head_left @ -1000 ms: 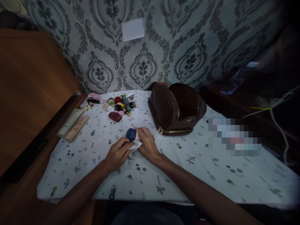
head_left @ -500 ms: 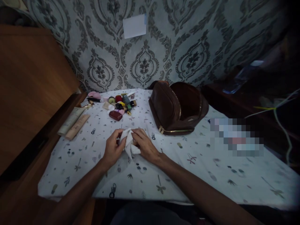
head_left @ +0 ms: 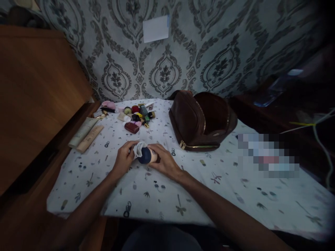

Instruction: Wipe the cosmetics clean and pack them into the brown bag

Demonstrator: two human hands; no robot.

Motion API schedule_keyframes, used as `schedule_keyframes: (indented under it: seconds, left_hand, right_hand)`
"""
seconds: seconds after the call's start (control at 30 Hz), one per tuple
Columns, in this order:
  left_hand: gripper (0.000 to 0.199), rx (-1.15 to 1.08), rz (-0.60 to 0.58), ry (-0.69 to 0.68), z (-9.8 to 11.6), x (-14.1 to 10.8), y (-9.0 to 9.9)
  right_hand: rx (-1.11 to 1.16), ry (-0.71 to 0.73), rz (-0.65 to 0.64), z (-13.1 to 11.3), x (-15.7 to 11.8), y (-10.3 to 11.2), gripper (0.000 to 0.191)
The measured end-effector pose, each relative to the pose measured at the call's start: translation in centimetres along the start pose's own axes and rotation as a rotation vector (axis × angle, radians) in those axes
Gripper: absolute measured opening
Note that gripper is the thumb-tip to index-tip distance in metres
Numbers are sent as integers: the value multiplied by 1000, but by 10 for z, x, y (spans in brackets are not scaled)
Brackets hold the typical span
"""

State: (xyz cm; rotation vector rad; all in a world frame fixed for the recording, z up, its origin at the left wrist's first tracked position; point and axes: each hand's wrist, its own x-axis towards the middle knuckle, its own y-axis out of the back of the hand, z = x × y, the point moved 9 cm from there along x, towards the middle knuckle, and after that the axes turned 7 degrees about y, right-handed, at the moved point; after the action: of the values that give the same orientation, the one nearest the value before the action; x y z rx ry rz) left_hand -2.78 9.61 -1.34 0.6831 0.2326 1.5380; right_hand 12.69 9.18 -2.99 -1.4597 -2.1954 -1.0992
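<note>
Gripping container [head_left: 147,155], right hand [head_left: 166,162] curled, left [head_left: 124,159] pinching cloth [head_left: 138,149]

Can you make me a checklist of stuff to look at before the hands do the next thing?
1. Right hand has a hold on the blue-capped container: ok.
2. Left hand has the white cloth: ok.
3. One hand is free: not ok, both are holding something.
4. The blue cap is clean all over: cannot tell, it's too dim and partly covered.
5. The brown bag is open: ok, its zip is undone.
6. The two tubes are standing up: not ok, they're lying down.
</note>
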Motion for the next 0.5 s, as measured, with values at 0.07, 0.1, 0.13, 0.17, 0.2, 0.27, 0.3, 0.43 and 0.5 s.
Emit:
schedule_keyframes:
  seconds: [0.07,0.1,0.13,0.17,0.2,0.27,0.3,0.43,0.5]
  left_hand:
    - [30,48,17,36,-3,1,5]
    - [28,68,40,49,-4,1,9]
    - [26,75,68,60,-3,2,14]
    - [25,64,99,71,-3,2,20]
    - [25,39,129,83,-3,3,26]
    - [26,-26,183,114,-6,3,37]
    - [27,-50,205,126,-7,2,40]
    - [25,-67,214,59,1,-3,42]
    - [21,-16,144,-109,22,-8,31]
  right_hand:
    - [25,-75,38,5,0,4,53]
    - [34,-111,56,7,0,6,53]
    - [44,-143,74,9,-1,8,54]
    - [55,-171,87,11,-1,9,54]
    - [67,-195,98,13,-2,10,55]
    - [90,-222,121,16,-2,12,56]
    - [97,-227,134,16,-2,12,56]
    - [104,-241,165,18,-3,12,55]
    - [97,-230,168,17,-2,12,51]
